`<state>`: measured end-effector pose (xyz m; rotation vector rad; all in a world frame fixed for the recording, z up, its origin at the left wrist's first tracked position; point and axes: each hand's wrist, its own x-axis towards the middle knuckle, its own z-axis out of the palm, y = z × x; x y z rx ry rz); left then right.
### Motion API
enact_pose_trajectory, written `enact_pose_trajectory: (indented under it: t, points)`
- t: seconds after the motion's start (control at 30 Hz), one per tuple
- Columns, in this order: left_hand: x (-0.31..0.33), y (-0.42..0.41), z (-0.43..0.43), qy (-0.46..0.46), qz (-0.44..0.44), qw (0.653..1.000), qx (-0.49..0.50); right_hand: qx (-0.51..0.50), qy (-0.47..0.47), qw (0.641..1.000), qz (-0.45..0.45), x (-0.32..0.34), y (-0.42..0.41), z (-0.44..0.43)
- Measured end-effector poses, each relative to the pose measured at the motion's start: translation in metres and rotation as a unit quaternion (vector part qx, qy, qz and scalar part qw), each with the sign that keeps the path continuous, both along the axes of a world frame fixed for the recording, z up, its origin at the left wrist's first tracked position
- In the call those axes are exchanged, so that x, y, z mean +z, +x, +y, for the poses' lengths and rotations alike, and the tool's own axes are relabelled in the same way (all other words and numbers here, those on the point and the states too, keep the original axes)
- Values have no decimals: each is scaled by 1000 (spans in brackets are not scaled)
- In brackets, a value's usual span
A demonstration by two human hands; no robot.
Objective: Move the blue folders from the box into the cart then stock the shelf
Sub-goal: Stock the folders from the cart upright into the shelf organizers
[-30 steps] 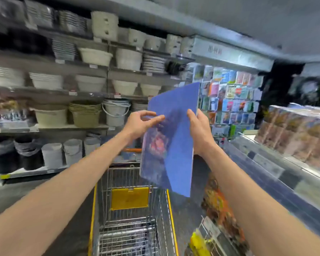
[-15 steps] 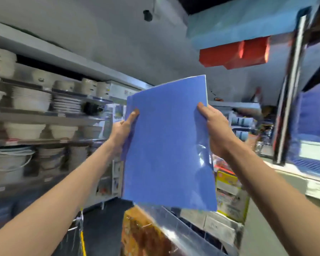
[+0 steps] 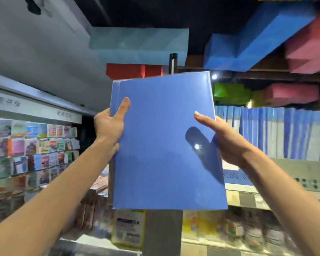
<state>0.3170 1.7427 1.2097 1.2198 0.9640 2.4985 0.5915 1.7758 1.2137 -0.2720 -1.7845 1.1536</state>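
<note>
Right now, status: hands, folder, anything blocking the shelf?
Left hand and right hand both grip blue folder, upright, by its side edges. Shelved blue folders off right. Nothing visibly between; behind folder hidden.

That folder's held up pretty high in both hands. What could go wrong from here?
The blue folder looks glossy, and the left hand and right hand pinch it only at its side edges, so it might slip. The row of folders on the shelf looks tightly packed; pushing another in may bend it or nudge its neighbours.
</note>
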Motion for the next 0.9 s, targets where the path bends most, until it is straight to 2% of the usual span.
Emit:
enact_pose_trajectory:
  t: [0.13,0.3,0.4,0.53,0.7,0.8,0.9]
  points:
    - [5,67,26,-11,10,1000,7,-86,5,996,14,-8,60,19]
    - [23,165,66,-2,44,994,102,-131,5,989,67,-2,153,50]
    - [33,229,93,-8,96,986,138,-156,23,983,94,6,215,68]
    - [38,302,133,9,170,976,135,-188,74,970,134,18,291,95]
    - [37,396,177,0,269,946,183,-272,147,938,157,37,379,127]
    - [38,442,202,-5,326,927,188,-373,219,888,153,48,416,137]
    - [37,483,224,-2,363,913,188,-433,270,848,143,57,450,143]
